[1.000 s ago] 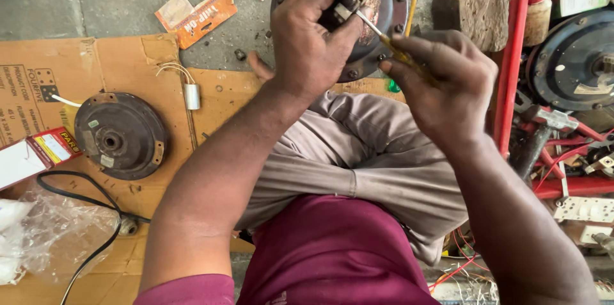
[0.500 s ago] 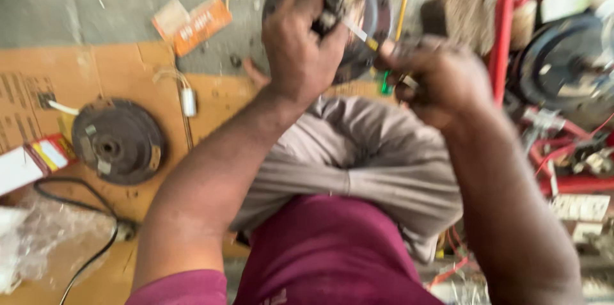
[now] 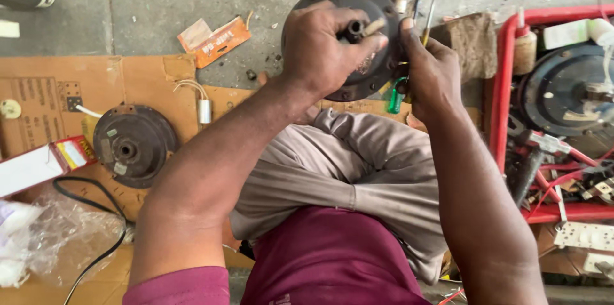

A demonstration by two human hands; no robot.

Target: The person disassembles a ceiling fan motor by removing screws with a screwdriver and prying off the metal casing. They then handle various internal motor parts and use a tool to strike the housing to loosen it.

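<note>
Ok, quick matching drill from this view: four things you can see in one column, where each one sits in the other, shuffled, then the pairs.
Things:
1. round motor housing
2. second round motor part
3. orange packet
4. large dark disc

Places:
A. inside the red frame on the right
B. gripped by the left hand, right hand beside it
C. on the bare concrete floor
D. lying on the brown cardboard at the left

Pairs: 1-B, 2-D, 3-C, 4-A
</note>
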